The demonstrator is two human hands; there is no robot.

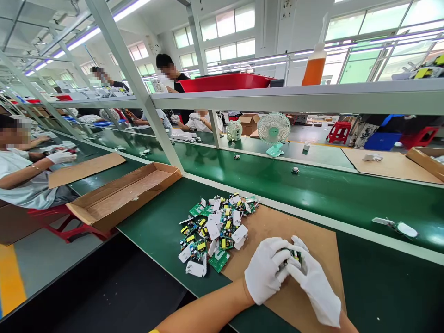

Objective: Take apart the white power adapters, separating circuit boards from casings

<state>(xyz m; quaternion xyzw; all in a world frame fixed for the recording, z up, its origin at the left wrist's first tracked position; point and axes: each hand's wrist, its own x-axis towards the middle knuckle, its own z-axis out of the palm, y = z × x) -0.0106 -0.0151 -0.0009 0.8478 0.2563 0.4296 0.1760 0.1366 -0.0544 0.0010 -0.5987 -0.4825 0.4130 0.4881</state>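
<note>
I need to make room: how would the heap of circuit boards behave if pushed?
The heap of circuit boards would probably spread rather than slide as one, since its pieces lie jumbled. White pieces jutting at angles might snag. The exposed yellow components suggest it could be fragile.

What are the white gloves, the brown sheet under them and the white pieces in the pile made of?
White gloves: probably soft cloth, matt, since they crease around the fingers. Brown sheet: looks like cardboard, flat and dull brown. White pieces: likely hard plastic, smooth and evenly coloured.
</note>
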